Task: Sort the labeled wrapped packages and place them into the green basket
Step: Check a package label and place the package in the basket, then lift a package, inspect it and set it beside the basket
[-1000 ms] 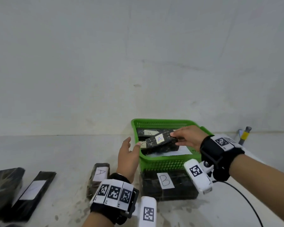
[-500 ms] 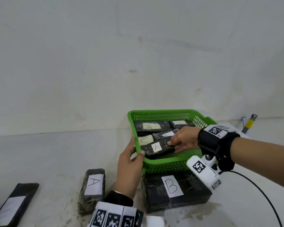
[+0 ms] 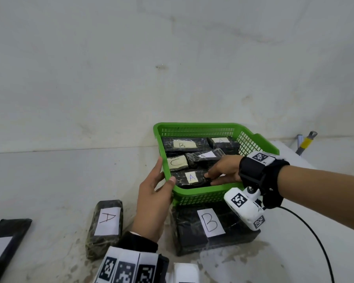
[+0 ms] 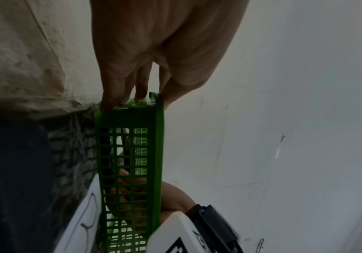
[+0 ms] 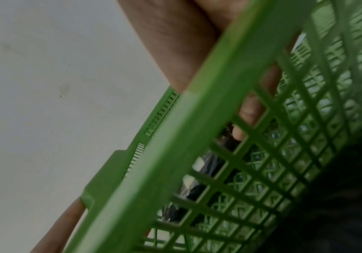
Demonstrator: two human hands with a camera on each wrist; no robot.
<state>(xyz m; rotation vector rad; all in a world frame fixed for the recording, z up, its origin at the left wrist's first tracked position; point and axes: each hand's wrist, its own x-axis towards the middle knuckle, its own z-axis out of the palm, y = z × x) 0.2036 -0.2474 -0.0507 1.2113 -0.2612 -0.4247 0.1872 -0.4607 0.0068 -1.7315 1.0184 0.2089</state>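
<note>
Since a second ago the A pack (image 3: 189, 178) has gone from being held above the basket (image 3: 200, 192) to lying flat in its near left corner, label up. Right hand (image 3: 223, 170) reaches over the near rim, fingers curled down on the pack's right end and thumb against its near edge, so it pinches the pack. Left hand (image 3: 153, 198) grips the basket's near left corner: thumb (image 3: 170, 181) hooked over the rim, fingers (image 4: 119, 95) on the outer wall.

Behind the A pack lie a C pack (image 3: 177, 162) at the left wall, a tilted small pack (image 3: 205, 156) with an unclear label, a B pack (image 3: 183, 144) along the back and another A pack (image 3: 222, 141) in the far right corner. Beneath the basket is a big B block (image 3: 211, 225), which the basket sits on. On the floor to the left stands a loose A pack (image 3: 106, 221), well apart from the basket, and further left a flat black pack (image 3: 2, 246) at the frame edge
</note>
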